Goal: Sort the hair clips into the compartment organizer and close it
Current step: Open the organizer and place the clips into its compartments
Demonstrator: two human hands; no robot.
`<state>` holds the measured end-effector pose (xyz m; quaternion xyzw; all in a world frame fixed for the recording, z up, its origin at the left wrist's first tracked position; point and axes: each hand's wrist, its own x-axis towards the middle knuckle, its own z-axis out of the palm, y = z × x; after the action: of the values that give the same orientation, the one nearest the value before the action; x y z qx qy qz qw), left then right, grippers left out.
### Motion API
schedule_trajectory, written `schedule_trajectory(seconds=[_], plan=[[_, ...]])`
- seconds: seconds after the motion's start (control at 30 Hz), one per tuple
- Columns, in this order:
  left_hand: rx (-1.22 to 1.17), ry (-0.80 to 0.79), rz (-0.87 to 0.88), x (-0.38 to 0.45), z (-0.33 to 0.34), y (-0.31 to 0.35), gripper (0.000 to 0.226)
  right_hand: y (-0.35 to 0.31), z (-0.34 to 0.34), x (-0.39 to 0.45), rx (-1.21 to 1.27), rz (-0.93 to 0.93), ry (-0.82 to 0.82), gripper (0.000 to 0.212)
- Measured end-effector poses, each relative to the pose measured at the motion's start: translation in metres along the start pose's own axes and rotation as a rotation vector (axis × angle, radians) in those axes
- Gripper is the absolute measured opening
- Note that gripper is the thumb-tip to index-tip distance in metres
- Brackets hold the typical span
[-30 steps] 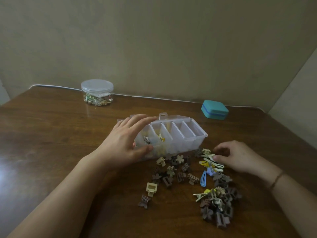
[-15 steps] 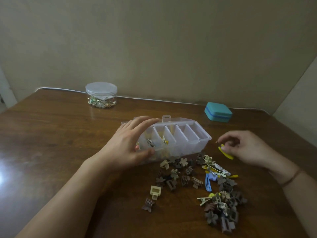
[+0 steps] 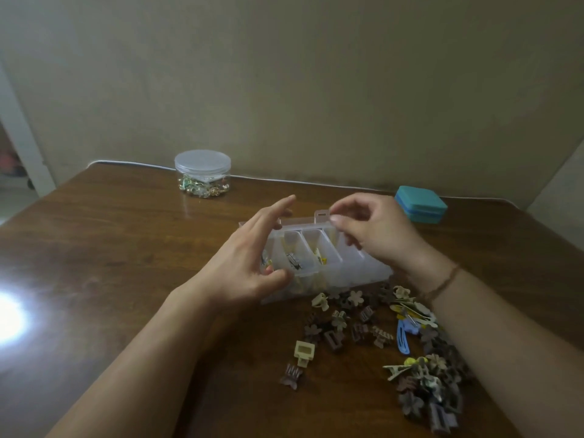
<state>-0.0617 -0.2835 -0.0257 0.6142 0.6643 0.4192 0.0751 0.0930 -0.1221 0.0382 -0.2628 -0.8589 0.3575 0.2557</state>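
The clear organizer (image 3: 319,260) lies lengthwise left-to-right; the left hand (image 3: 249,263) cups its left end, fingers spread, while the right hand (image 3: 376,235) hovers above it, fingertips pinched together.

Wooden table (image 3: 110,248), brown and glossy, with a bright glare patch at the left edge. Round clear jar (image 3: 202,173) near the far edge, left of centre, capped with a clear lid (image 3: 202,159) and partly filled with small gold and green trinkets, perhaps pins or charms. Teal case (image 3: 421,208) at far right, closed, well apart from the jar. White cable (image 3: 284,181) along the table's back edge. Plain beige wall (image 3: 300,83) behind. Pale doorframe (image 3: 22,143) at far left.
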Motion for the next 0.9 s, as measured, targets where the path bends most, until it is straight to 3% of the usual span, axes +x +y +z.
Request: schedule_trajectory(seconds=[0.17, 0.33, 0.4, 0.5, 0.67, 0.9], plan=[[0.055, 0.0, 0.001, 0.0, 0.001, 0.0, 0.097, 0.037, -0.051, -0.035, -0.27, -0.005, 0.044, 0.013], [0.069, 0.003, 0.001, 0.001, 0.002, 0.0, 0.098, 0.071, -0.07, -0.064, -0.586, 0.231, -0.232, 0.018], [0.074, 0.005, 0.003, 0.001, 0.002, 0.001, 0.097, 0.081, -0.067, -0.07, -0.666, 0.239, -0.284, 0.031], [0.084, 0.0, 0.007, 0.001, 0.002, 0.001, 0.096, 0.085, -0.058, -0.072, -0.671, 0.23, -0.243, 0.039], [0.094, -0.007, 0.007, 0.002, 0.002, 0.0, 0.096, 0.081, -0.05, -0.067, -0.65, 0.282, -0.226, 0.012], [0.084, -0.008, 0.022, 0.0, 0.0, -0.001, 0.1, 0.056, -0.064, -0.071, -0.538, 0.175, -0.119, 0.014]])
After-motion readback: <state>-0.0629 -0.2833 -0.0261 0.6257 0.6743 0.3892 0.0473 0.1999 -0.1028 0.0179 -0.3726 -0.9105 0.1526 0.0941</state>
